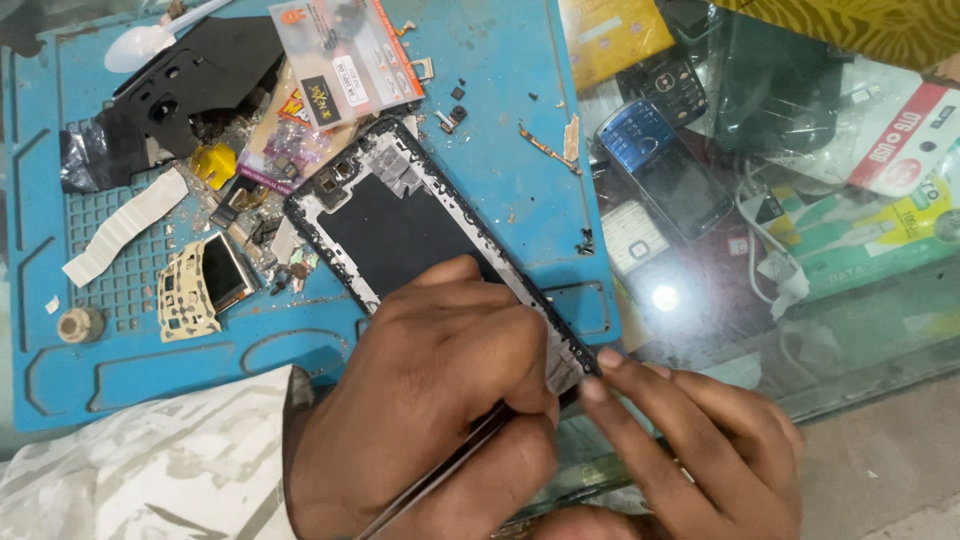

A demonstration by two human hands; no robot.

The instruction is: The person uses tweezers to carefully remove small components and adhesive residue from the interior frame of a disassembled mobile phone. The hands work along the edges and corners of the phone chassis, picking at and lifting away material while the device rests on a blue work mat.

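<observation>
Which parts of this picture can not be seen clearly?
- Head view: the left hand covers the lower end of the opened phone frame.
- The metal tool tip is hidden under that hand.
- The right hand is partly cut by the bottom edge.
- Small parts on the blue mat are too tiny.

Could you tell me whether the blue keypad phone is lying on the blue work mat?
No, the blue keypad phone lies on the glass counter, right of the blue work mat.

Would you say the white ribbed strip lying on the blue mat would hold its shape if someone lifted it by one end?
Probably not: the white ribbed strip looks thin and already bends gently along the blue work mat, so it would likely droop. It seems light, and flat enough not to roll.
</observation>
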